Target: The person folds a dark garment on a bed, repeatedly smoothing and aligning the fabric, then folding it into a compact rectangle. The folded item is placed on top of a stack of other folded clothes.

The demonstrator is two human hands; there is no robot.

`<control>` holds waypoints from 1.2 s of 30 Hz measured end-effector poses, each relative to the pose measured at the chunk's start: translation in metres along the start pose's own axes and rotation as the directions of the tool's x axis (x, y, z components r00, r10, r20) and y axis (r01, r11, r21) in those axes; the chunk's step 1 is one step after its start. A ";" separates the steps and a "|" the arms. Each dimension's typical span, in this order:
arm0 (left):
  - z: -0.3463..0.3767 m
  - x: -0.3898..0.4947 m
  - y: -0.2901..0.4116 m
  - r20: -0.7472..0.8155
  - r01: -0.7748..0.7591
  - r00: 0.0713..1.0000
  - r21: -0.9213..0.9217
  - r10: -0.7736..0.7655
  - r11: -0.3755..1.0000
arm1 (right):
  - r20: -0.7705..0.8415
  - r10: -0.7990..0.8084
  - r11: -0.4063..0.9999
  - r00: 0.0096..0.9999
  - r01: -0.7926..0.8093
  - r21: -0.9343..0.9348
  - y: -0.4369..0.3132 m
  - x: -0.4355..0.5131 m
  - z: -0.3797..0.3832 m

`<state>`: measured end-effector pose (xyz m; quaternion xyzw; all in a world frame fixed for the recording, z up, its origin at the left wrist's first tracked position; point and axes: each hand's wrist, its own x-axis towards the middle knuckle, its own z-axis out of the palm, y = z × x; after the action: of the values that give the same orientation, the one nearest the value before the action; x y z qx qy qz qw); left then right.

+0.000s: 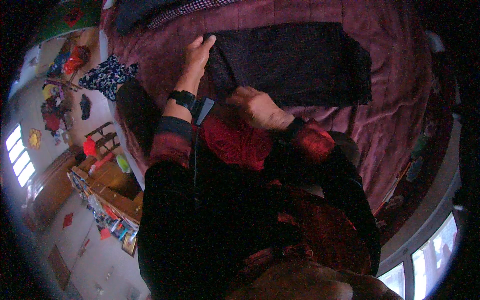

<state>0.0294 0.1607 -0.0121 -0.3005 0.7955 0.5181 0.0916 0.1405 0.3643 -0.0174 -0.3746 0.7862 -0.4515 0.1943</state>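
Note:
Spread before me is a dark folded garment [292, 62], perhaps black or charcoal, lying flat on a pinkish-purple plush blanket [397, 93]. My left hand [198, 52] pinches its far left corner between thumb and fingers. A black strap with a small grey device [204, 111] circles that wrist. At the garment's near left corner, my right hand [258, 107] has its fingers curled on the cloth; they are blurred and partly in shadow. A narrow strip along the left end, between the two hands, looks folded or creased.
Beyond the garment lie more dark clothes with a checked cloth [187, 15]. A blue-and-white patterned cloth [108, 77] rests at the bed's left edge. Left of the bed stand a wooden cabinet [108, 180] and a dark stool [103, 137]. A window [435, 258] is at lower right.

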 end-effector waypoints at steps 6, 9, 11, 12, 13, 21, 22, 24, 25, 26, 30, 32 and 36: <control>-0.023 0.009 -0.020 0.042 0.171 0.985 -0.032 -0.169 0.985 | -0.156 -0.037 0.976 0.987 0.070 0.207 0.008 -0.008 -0.016; -0.024 -0.017 -0.039 0.081 0.215 0.975 -0.125 -0.206 0.969 | -0.397 0.295 0.872 0.869 -0.075 0.484 0.026 -0.009 -0.043; -0.018 -0.032 -0.048 0.170 0.221 0.967 -0.190 -0.190 0.957 | -0.399 0.514 0.751 0.759 -0.174 0.637 0.041 -0.010 -0.060; -0.013 -0.037 -0.050 0.163 0.132 0.981 -0.174 -0.103 0.976 | -0.406 0.548 0.737 0.732 -0.192 0.648 0.049 -0.011 -0.069; -0.009 -0.041 -0.053 0.138 0.126 0.984 -0.117 -0.110 0.985 | -0.346 0.696 0.641 0.629 -0.328 0.694 0.056 -0.012 -0.075; -0.011 -0.044 -0.078 0.108 -0.067 0.992 0.006 0.066 0.998 | -0.614 0.608 0.737 0.503 -0.069 0.672 0.079 -0.023 -0.086; -0.013 -0.038 -0.077 0.125 -0.043 0.992 0.072 0.034 0.996 | -0.639 0.564 0.791 0.523 -0.121 0.599 0.079 -0.024 -0.084; -0.012 -0.025 -0.071 0.033 -0.109 0.993 -0.012 0.110 0.994 | -0.577 0.595 0.789 0.559 -0.268 0.553 0.079 -0.024 -0.079; -0.011 -0.020 -0.066 -0.006 -0.031 1.000 -0.015 0.031 0.999 | -0.610 0.519 0.841 0.599 -0.231 0.489 0.080 -0.024 -0.078; -0.007 -0.015 -0.059 -0.031 0.024 0.999 -0.066 -0.026 0.998 | -0.622 0.496 0.860 0.606 -0.246 0.446 0.080 -0.024 -0.076; 0.008 -0.002 -0.033 -0.108 -0.024 0.993 0.154 0.041 0.988 | -0.661 0.414 0.909 0.626 -0.241 0.340 0.085 -0.024 -0.074; 0.014 0.004 -0.029 -0.135 -0.127 0.983 -0.006 0.125 0.992 | -0.676 0.364 0.931 0.641 -0.230 0.284 0.089 -0.023 -0.074; 0.018 0.022 -0.037 -0.192 -0.216 0.956 0.054 0.222 0.975 | -0.687 0.294 0.953 0.664 -0.262 0.154 0.096 -0.020 -0.072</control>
<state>0.0297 0.1580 -0.0584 -0.2589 0.8373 0.4798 -0.0405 0.0671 0.4499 -0.0630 -0.0459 0.8384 -0.5412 -0.0451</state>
